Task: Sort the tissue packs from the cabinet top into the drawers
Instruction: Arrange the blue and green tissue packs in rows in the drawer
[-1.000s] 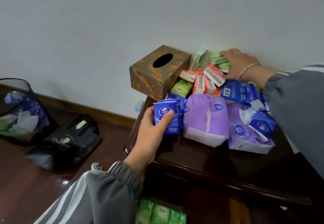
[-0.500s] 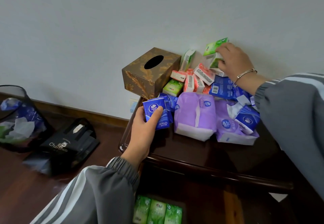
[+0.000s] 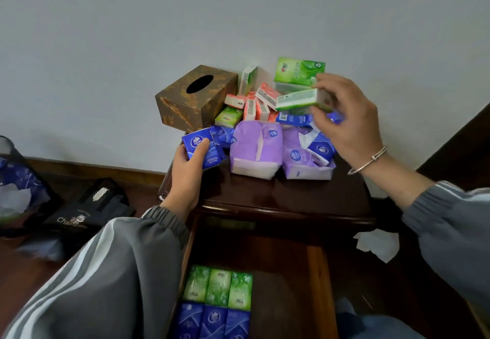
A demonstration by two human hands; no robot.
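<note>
Moved: your right hand (image 3: pixel 350 126) has risen, pinching two green packs (image 3: pixel 297 100).
Left hand (image 3: pixel 187 177): grips blue pack (image 3: pixel 197 139), bound for the drawer's (image 3: pixel 315 285) colour rows.

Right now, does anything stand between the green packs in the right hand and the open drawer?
Nothing visible does. The right hand holds the green packs above the pile; the drawer below is open, with bare floor beside its green row.

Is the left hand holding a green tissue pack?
No, the left hand grips a blue pack; the right hand holds the green packs.
</note>
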